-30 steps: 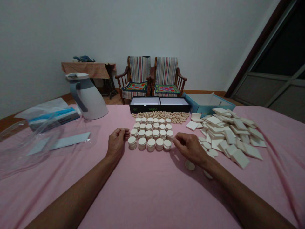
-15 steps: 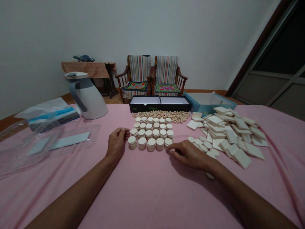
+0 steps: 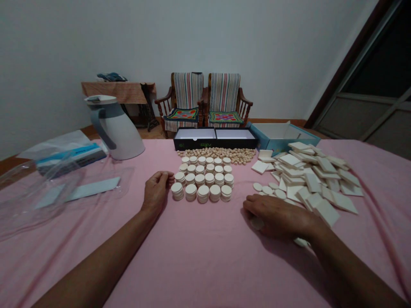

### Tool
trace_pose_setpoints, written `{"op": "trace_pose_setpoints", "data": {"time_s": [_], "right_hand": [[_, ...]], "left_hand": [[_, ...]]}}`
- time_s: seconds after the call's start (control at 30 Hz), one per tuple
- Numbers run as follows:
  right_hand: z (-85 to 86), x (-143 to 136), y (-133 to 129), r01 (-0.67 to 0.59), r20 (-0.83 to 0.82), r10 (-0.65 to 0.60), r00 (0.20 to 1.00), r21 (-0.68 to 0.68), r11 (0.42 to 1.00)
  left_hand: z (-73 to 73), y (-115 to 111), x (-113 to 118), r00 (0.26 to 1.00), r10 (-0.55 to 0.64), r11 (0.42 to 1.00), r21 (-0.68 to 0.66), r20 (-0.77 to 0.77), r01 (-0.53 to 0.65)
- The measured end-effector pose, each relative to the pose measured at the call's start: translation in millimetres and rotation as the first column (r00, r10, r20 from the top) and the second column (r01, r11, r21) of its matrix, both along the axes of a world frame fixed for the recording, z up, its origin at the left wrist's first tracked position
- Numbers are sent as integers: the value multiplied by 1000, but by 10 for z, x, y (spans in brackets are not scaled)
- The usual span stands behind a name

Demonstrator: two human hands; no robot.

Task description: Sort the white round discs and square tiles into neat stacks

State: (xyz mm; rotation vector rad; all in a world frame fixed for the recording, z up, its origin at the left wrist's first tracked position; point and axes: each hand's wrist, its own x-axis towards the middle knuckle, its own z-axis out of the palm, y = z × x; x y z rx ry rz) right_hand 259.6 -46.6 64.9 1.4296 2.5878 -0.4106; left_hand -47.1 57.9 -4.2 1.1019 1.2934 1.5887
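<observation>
Several stacks of round, pale wooden discs (image 3: 203, 193) stand in rows in the middle of the pink-covered table. My left hand (image 3: 156, 188) rests on its side by the left end of the front rows, fingers curled in and apparently holding nothing. To the right of the stacks, my right hand (image 3: 272, 214) is palm down with bent fingers closed over a wooden disc (image 3: 257, 223), which shows below the thumb side. Its fingertips are partly hidden. Loose discs (image 3: 280, 194) lie just beyond that hand, and another pale piece peeks out under the wrist.
Square wooden tiles (image 3: 313, 179) are heaped at right. Small wooden beads (image 3: 218, 155) spread before a black divided box (image 3: 195, 144), beside a blue box (image 3: 285, 139). A white jug (image 3: 120, 132), clear plastic packaging (image 3: 70, 188) and a blue packet (image 3: 70, 157) occupy the left.
My right hand has moved right and toward me, from the front row's right-hand stack to the loose discs. My left hand has stayed in place.
</observation>
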Motion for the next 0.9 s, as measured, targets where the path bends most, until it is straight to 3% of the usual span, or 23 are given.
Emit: {"op": "trace_pose_setpoints", "data": {"time_s": [0.07,0.23,0.3,0.4,0.6,0.73,0.9], "right_hand": [[-1,-41,18,-9,-18,9,1000,-1,1000],[30,25,102,102,-146,-93,985,55,993],[31,84,106,80,-175,-72,982,34,996],[11,110,65,17,-111,-18,994,-13,1000],[-25,-34,-6,-20,1,20,1000,60,998],[-19,-56,59,39,-182,-20,983,102,994],[-93,-138,241,219,-539,-57,840,241,945]], "left_hand": [[17,-9,7,1000,5,1000,-4,-5,-5],[43,-26,17,1000,12,1000,-8,-12,-12],[37,-23,15,1000,11,1000,-7,-10,-11],[20,-14,7,1000,5,1000,-6,-7,-5],[20,-15,4,1000,6,1000,-3,-15,-6],[47,-31,19,1000,15,1000,-8,-22,-16],[77,-45,44,999,25,1000,-11,-27,-26]]}}
